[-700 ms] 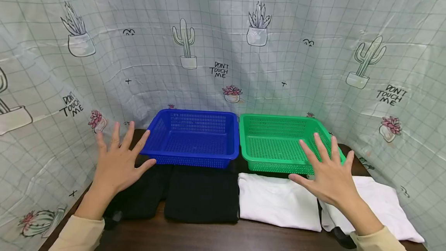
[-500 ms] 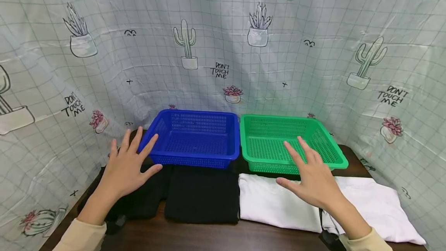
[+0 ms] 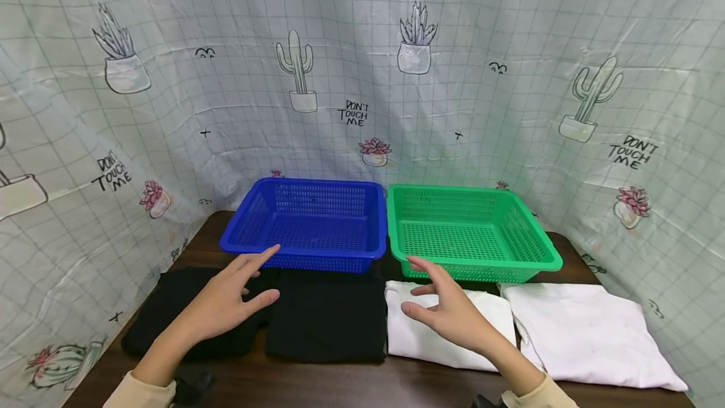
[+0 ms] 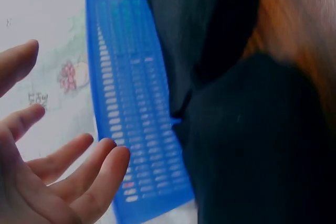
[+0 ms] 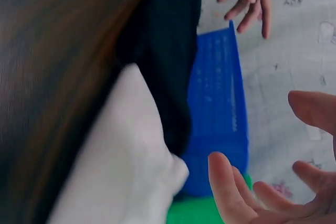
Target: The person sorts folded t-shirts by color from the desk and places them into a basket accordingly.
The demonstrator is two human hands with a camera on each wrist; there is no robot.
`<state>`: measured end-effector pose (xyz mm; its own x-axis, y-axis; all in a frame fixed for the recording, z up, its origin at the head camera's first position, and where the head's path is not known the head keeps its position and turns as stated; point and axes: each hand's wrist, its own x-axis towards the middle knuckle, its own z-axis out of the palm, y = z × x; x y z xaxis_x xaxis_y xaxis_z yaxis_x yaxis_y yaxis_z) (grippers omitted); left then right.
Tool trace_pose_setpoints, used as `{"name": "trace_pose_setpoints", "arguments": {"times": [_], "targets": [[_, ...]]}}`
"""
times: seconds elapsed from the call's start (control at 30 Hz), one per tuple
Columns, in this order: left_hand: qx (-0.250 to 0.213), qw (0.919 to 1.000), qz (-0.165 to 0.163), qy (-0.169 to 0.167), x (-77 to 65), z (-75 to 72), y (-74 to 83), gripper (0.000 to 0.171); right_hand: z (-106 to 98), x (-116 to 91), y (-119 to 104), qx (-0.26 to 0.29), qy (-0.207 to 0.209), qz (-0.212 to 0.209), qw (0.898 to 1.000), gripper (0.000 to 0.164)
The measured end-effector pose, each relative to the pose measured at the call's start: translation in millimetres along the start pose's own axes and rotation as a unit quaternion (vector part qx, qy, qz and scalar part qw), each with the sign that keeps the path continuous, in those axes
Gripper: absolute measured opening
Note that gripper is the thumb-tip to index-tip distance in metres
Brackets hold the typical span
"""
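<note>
My left hand [image 3: 226, 301] hovers above the table's left side with its fingers apart, holding nothing. Beneath and beside it lie a folded black cloth [image 3: 175, 294] and a second folded black cloth [image 3: 325, 317]. My right hand [image 3: 453, 317] is over a folded white cloth [image 3: 408, 332], its fingers loosely bent and nothing in them. Farther right lies another folded white cloth [image 3: 589, 332]. In the left wrist view the fingers [image 4: 89, 177] are spread near the blue basket's side; in the right wrist view the thumb and fingers [image 5: 231, 187] also stand apart.
Behind the cloths, a blue basket [image 3: 317, 250] and a green basket [image 3: 481, 265] stand side by side, both with nothing in them. A printed curtain [image 3: 362, 68] surrounds the dark wooden table [image 3: 317, 386] at the back and sides.
Both hands have moved inward and lower, the right one leftward from the far white cloth, the left one rightward. Their fingers, widely spread before, are now more relaxed and bent.
</note>
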<state>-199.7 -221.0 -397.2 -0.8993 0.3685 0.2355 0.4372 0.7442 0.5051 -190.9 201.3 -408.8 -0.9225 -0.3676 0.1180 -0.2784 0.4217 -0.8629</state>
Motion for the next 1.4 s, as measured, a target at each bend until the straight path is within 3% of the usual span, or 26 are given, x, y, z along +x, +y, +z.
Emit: {"name": "trace_pose_setpoints", "arguments": {"times": [0.1,0.3,0.53,0.73,0.83,1.0,1.17,1.27,1.4], "targets": [[-0.05,0.9983,-0.009,-0.03,1.9,4.1,1.9,0.072,11.0,4.1,0.6,0.063,-0.022,0.035,0.997,0.079],[-0.1,0.9889,-0.053,-0.096,10.4,16.4,-2.4,0.072,28.3,16.5,6.1,0.165,-0.061,0.103,0.979,0.086],[-0.135,0.9722,-0.109,-0.158,17.8,26.2,-9.0,0.077,43.9,28.3,12.7,0.157,-0.084,0.13,0.975,0.09],[-0.138,0.9652,-0.11,-0.193,26.0,31.6,-14.0,0.086,49.3,37.7,14.0,0.152,-0.108,0.152,0.971,0.09],[-0.167,0.9596,-0.124,-0.189,28.7,35.7,-14.3,0.086,52.2,42.9,13.4,0.164,-0.114,0.15,0.968,0.089],[-0.229,0.9439,-0.177,-0.16,29.2,39.9,-10.3,0.081,60.2,49.2,15.3,0.193,-0.099,0.151,0.964,0.087],[-0.26,0.9334,-0.188,-0.161,29.7,42.0,-9.0,0.076,68.1,53.2,19.0,0.212,-0.082,0.155,0.961,0.085],[-0.299,0.9171,-0.204,-0.167,29.7,46.4,-9.6,0.079,72.4,55.2,21.0,0.217,-0.074,0.156,0.961,0.086],[-0.324,0.9065,-0.218,-0.161,26.1,52.2,-9.7,0.084,77.3,54.9,25.1,0.206,-0.064,0.149,0.965,0.087]]}}
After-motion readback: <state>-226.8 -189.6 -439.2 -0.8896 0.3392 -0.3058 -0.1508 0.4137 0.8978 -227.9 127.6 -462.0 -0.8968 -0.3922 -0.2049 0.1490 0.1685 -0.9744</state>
